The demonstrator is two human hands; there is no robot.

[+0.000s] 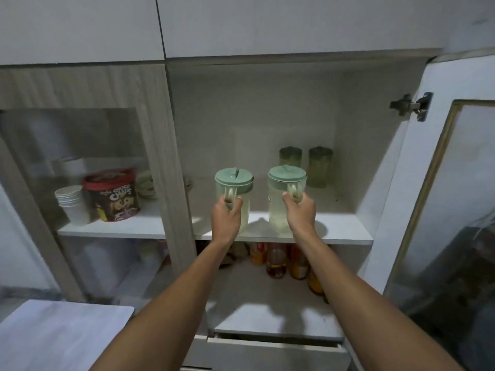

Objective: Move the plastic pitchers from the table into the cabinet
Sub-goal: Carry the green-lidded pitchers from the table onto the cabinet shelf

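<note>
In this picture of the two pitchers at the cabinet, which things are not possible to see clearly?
Head view only:
- Left pitcher and right pitcher: the left hand and right hand cover the handles and bases, so whether they stand on the shelf is unclear.
- Two green containers at the back: dark and blurred.
- Bottles below: shelf edge hides the tops.

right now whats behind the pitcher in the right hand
Two green tumblers stand at the back of the shelf behind the right pitcher. The pitcher covers the left one's base. The right hand grips its handle.
</note>
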